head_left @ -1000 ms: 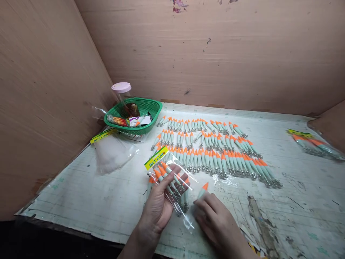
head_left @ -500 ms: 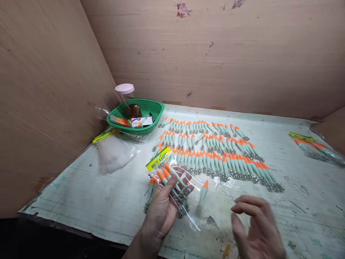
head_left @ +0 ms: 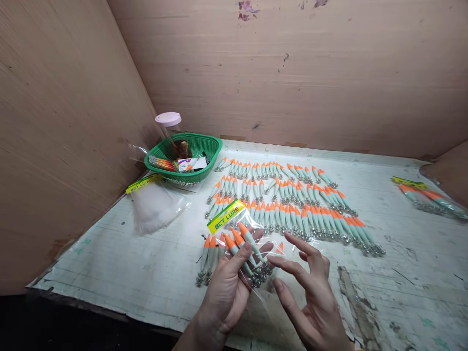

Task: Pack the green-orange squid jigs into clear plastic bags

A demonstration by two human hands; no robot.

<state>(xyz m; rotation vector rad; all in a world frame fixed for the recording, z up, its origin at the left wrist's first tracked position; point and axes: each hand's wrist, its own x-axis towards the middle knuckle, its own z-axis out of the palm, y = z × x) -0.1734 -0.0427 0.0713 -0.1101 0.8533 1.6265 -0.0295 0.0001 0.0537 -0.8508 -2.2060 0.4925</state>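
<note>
Head view: your right hand [head_left: 310,287], fingers spread, now returns beside the clear bag [head_left: 226,217] of lures [head_left: 252,242] your left hand [head_left: 227,288] pinches, so both hands are at the bag.

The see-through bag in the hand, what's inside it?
Three orange-tipped, pale green lures with metal hooks show inside the see-through bag. The left hand hides part of them with its thumb, and their undersides can't be seen.

Light whitens the tabletop [head_left: 113,265] while the lower-left corner is nearly black
</note>
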